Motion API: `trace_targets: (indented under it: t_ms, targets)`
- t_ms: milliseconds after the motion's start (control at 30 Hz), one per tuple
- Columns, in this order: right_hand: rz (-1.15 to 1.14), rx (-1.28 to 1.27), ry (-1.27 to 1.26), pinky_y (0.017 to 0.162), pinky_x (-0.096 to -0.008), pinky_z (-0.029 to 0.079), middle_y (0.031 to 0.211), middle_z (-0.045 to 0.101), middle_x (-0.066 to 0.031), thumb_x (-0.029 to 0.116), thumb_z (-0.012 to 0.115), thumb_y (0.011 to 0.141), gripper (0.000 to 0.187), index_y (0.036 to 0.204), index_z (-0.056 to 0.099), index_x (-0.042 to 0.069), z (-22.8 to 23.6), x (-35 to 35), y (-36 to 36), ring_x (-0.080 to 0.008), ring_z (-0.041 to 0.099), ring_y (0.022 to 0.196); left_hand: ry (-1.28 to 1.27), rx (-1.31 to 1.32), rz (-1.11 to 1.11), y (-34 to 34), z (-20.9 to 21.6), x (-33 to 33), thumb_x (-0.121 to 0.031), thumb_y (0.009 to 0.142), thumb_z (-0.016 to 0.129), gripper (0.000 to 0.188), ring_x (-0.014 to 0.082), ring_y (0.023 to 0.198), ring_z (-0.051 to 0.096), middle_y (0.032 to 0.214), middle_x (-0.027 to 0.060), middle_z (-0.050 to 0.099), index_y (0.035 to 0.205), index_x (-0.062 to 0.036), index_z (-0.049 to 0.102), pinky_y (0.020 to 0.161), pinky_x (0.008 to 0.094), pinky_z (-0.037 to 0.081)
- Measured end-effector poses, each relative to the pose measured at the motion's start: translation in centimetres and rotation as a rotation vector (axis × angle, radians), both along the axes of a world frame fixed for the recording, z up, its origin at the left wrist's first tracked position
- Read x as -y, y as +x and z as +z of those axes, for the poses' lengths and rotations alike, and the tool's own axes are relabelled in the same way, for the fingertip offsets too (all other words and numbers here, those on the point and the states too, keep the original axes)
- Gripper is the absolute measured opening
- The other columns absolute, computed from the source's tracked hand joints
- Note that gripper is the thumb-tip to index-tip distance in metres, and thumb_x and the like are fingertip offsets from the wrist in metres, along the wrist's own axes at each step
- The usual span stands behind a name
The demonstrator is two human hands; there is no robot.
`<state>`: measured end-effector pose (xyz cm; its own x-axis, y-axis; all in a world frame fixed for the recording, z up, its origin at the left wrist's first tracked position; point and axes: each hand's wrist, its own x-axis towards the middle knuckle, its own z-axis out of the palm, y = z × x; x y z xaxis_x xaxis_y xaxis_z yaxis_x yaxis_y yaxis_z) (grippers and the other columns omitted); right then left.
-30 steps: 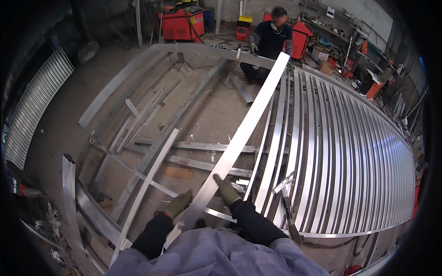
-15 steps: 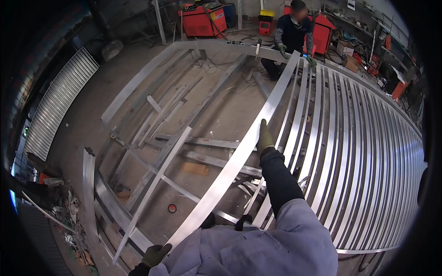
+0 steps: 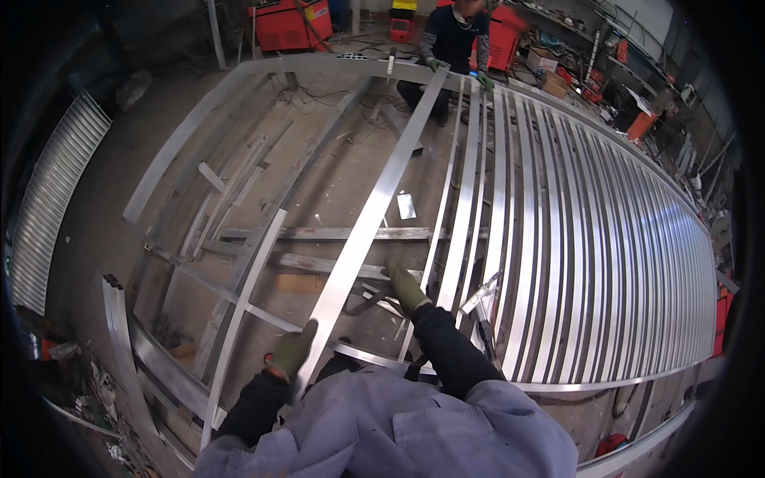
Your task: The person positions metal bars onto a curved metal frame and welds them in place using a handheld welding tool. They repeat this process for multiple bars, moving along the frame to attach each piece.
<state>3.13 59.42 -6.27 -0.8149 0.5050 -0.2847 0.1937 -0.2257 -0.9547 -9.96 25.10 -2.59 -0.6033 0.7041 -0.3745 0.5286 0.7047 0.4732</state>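
**Silver bar [image 3: 368, 227] between left hand [image 3: 293, 350] and right hand [image 3: 407, 288]**

The left hand touches the bar's edge, its grip unclear; the right, fingers extended, stands apart. The jacket [image 3: 398, 430] hides the bar's near end. Far beyond the right hand, a brown box [image 3: 555, 84] shows no readable contents.

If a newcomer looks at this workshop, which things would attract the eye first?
Probably first the wide panel of shiny parallel metal slats, filling the right side. Next, the long silvery bar slanting through the middle, with the left hand at its near left edge and the right hand apart, to its right. Then the co-worker at its far end, near the top.
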Motion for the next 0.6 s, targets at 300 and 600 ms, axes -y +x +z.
trace_targets:
  t_ms: [300, 600]
  targets:
    - [0.234, 0.345, -0.076, 0.079, -0.0342, 0.058, 0.117, 0.072, -0.0081, 0.064, 0.065, 0.101, 0.072, 0.150, 0.063, 0.013, 5.1, 7.4, 4.5, -0.0171, 0.068, 0.097, 0.435, 0.953, 0.282, -3.9, -1.1, -17.2, -0.032, 0.108, 0.063, 0.054, 0.0298, 0.113, 0.067, 0.122, 0.0169, 0.070, 0.151, -0.0017, 0.054, 0.099, 0.0427, 0.054]
    - [-0.046, 0.517, 0.276, 0.098, -0.0407, 0.053, 0.122, 0.075, -0.0161, 0.047, 0.074, 0.100, 0.058, 0.142, 0.068, 0.007, -2.3, 5.0, 6.0, -0.0298, 0.070, 0.111, 0.277, 1.328, 0.344, -1.7, -4.1, -24.0, -0.050, 0.107, 0.065, 0.063, 0.0205, 0.117, 0.067, 0.127, 0.0099, 0.071, 0.143, 0.0017, 0.060, 0.100, 0.0384, 0.055]
